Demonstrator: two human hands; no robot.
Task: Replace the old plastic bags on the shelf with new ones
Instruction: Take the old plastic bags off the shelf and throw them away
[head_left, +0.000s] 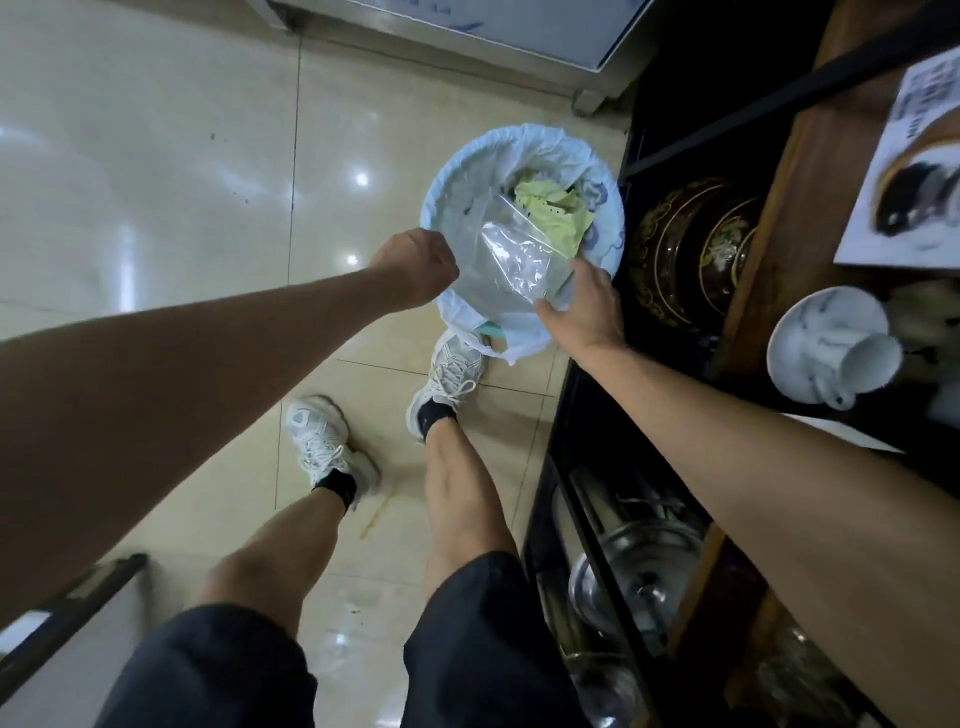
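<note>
So you're standing over the round bin with the pale blue-white liner (441, 182), both arms out. Your left hand (415, 267) is curled into a closed grip, pinching one edge of a crumpled clear plastic bag (511, 260). Your right hand (584, 306) sits at the opposite side of it, fingers spread fairly wide and only lightly touching the bag's lower corner, so it looks more like guiding than holding. Between the two grips the bag hangs right above the bin's opening, with yellow-green paper scraps (553, 208) already lying just beyond it inside the liner.

My read: this is an old bag being binned, so you're in the removal half of the job. The drop itself isn't done yet, since the bag is in hand, not in the bin.

Off past your right grip is the dark wooden shelf unit (779, 218) with dark red-and-gold lacquered bowls (696, 244) and a white marbled cup and saucer (831, 348). I can't spot any fresh bags on it from here, so the replacing part looks like it's all ahead of you.
</note>
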